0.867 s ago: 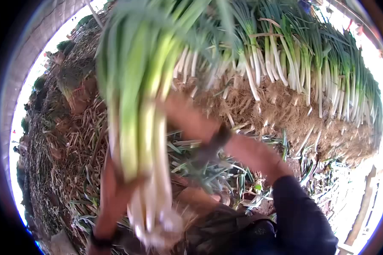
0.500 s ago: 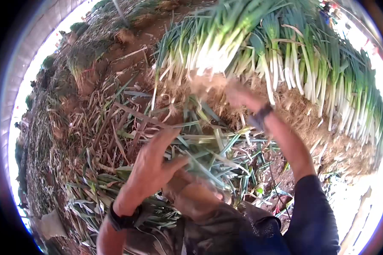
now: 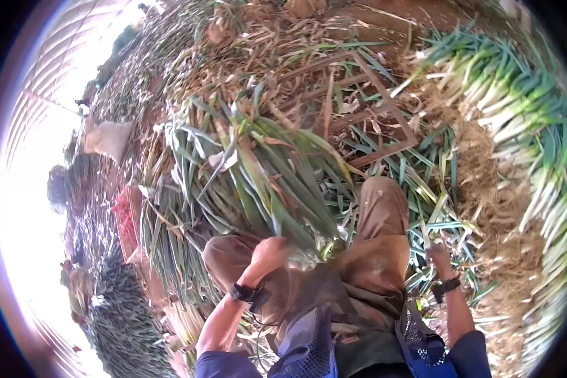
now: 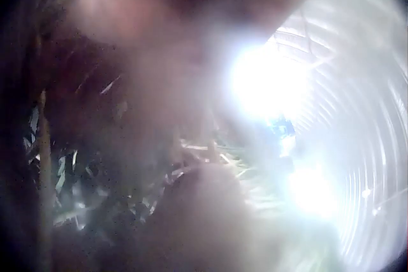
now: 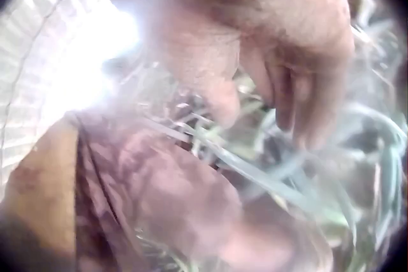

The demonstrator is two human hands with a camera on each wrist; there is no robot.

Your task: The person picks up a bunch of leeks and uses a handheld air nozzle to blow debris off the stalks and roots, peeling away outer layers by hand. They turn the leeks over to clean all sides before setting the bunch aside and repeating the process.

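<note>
Over the left knee, my left hand (image 3: 271,255) is at the lower end of a pile of untrimmed green onions (image 3: 258,170), right by their leaves. Motion blurs its fingers, and I cannot tell whether they grip anything. My right hand (image 3: 439,255) hangs beside the right knee above loose leaf scraps (image 3: 428,170). In the right wrist view, its fingers (image 5: 312,106) droop loosely with nothing between them. Cleaned green onions (image 3: 523,120) with white stems and brown roots (image 3: 479,183) lie in a long row on the right.
A wooden frame (image 3: 390,113) lies among scraps past the knees. Dry leaves and stalks cover the ground ahead. On the left are a red netted thing (image 3: 126,220), a pale sack (image 3: 109,140) and another heap of green onions (image 3: 120,315).
The right hand set a bunch of green onions onto the row, let go and drew back beside the knee. The view has turned left, and the left hand is now by the untrimmed pile.
</note>
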